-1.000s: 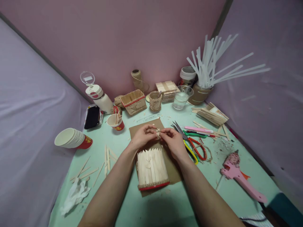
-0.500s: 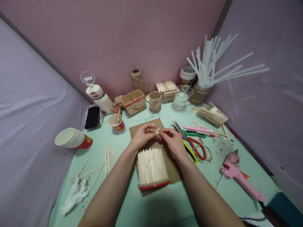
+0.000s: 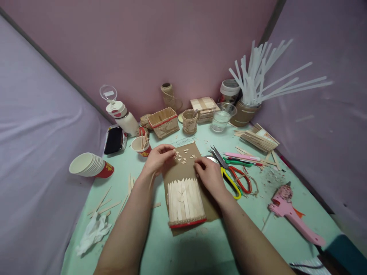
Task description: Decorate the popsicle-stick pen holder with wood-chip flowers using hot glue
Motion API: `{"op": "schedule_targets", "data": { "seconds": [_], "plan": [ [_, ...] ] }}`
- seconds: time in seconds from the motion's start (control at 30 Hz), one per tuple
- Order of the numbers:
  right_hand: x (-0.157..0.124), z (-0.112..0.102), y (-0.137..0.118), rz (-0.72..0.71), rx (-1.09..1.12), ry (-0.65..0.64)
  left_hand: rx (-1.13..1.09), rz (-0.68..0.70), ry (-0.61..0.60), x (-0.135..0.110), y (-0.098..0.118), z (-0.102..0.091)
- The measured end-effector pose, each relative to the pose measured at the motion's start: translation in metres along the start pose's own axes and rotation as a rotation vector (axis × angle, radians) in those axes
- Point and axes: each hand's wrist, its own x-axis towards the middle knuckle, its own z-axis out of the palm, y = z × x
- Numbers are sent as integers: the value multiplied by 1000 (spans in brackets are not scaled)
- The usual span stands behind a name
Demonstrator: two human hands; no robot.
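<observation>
My left hand [image 3: 160,158] is at the left edge of a brown cardboard sheet [image 3: 180,170], its thumb and finger pinched beside several small pale wood chips [image 3: 184,157]. Whatever is between those fingertips is too small to make out. Over the right side of the cardboard, my right hand [image 3: 210,175] also has thumb and fingers drawn together, and their contents are hidden. Between my forearms lies a pale panel of wooden craft sticks [image 3: 189,202] with pointed tops, a twine band and a red strip along its bottom. A few chips sit on its middle.
Scissors [image 3: 226,164] and other tools lie right of my right hand, with a pink glue gun [image 3: 289,214] farther right. Stacked paper cups [image 3: 88,166] and loose sticks are at left. A stick box [image 3: 163,124], small pot [image 3: 189,123] and water cup [image 3: 220,121] stand behind.
My hands, which were together over the cardboard, have parted. My left hand moved left and my right hand shifted slightly down, uncovering the wood chips between them.
</observation>
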Motion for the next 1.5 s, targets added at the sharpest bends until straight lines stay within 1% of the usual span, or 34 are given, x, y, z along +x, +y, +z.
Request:
{"op": "schedule_targets", "data": {
  "seconds": [0.07,0.13,0.3,0.4,0.5,0.6,0.67,0.77,0.93,1.1,1.23,1.37,1.5],
  "plan": [
    [-1,2,1,-47,-129,-50,-37,-3,2,1,2,-7],
    [-1,3,2,-73,-182,-82,-64,-10,-4,3,1,-10],
    [1,1,-2,-85,-255,-61,-61,-29,-16,4,-3,-10],
    [11,0,-11,-100,-363,-103,-51,-49,-11,5,-3,-9],
    [28,5,-20,-127,-450,-175,-60,-60,-7,5,-3,-9],
    [44,16,-21,-140,-472,-233,-66,-62,3,5,-4,-9],
    [50,23,-18,-146,-478,-267,-63,-61,22,5,-4,-9],
    [53,29,-14,-151,-476,-293,-63,-65,37,5,-4,-8],
    [53,31,-15,-149,-445,-329,-64,-78,41,7,-9,-7],
    [53,31,-20,-82,-360,-325,-65,-91,29,10,-20,-4],
    [50,30,-20,-14,-196,-262,-69,-106,33,13,-26,-3],
    [47,30,-14,84,74,-158,-90,-117,27,12,-25,-1],
    [43,34,-9,212,408,-111,-110,-125,6,9,-23,3]
  ]
}}
